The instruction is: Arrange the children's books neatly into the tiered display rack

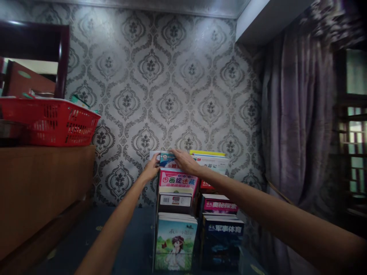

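On the far side of the pink book point(172, 182), I have the left hand point(150, 168) clamped on the blue book point(166, 161) by its left edge and the right hand point(185, 161) over its top, presumably steadying it upright, though whether that grip closes I cannot tell.

Room light dim and cool; soft glare on the upper wallpaper point(213, 38), paler light at the window point(354, 137), far right. Curtain point(301, 95) shadowed, right corners near black. Book covers point(174, 244) slightly soft; edges stretched, blurred.
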A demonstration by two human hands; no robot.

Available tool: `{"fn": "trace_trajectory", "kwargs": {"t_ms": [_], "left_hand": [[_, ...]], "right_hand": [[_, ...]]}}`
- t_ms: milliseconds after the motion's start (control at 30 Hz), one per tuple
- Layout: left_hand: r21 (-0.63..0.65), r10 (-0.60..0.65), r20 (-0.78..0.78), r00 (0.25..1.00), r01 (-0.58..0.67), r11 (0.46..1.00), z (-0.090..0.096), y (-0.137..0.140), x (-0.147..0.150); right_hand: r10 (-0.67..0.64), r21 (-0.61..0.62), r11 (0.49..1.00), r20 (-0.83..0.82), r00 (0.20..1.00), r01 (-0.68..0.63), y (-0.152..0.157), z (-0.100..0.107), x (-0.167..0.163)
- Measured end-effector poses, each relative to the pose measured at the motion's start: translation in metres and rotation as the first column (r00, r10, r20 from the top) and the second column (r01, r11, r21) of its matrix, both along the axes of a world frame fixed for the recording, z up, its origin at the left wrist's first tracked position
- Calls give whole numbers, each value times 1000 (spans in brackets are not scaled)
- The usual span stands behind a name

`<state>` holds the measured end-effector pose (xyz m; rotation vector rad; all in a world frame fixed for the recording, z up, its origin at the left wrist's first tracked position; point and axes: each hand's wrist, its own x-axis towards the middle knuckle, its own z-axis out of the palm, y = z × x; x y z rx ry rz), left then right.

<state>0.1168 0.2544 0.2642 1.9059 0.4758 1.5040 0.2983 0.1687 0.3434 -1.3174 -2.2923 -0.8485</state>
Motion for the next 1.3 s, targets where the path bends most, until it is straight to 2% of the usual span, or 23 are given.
{"fn": "trace_trajectory", "kwargs": {"t_ms": [100,200,333,500,633,833,900,1067,1133,1300], "left_hand": [[-28,-64,-69,996,62,998,-6,5,-2],[-7,-45,-99,994,44,999,-6,3,-4],[96,2,-77,997,5,995,5,-8,-7],[225,145,-184,972,-102,969,21,-17,-15],[232,211,-234,949,-156,960,27,-22,-19],[208,209,-303,930,-150,967,36,-34,-22],[267,264,-343,902,-176,947,39,-38,-24],[441,448,-405,797,-258,859,49,-44,-25],[460,450,-410,793,-246,853,52,-44,-24],[390,356,-440,825,-181,903,56,-46,-21]], "right_hand": [[-2,5,1000,2,1000,2,-1,0,0],[-27,-6,1000,-15,1000,27,-6,1,-1],[-44,-16,999,-24,999,44,-11,4,-3],[-20,0,1000,6,1000,20,-9,4,1],[18,2,1000,45,999,-18,-6,1,7],[-5,25,1000,34,999,4,-1,-4,10],[-11,26,1000,26,1000,11,0,-3,10],[-11,23,1000,18,1000,11,-3,0,10],[-13,0,1000,21,1000,13,-6,1,11],[16,12,1000,-52,999,-16,-3,9,34]]}}
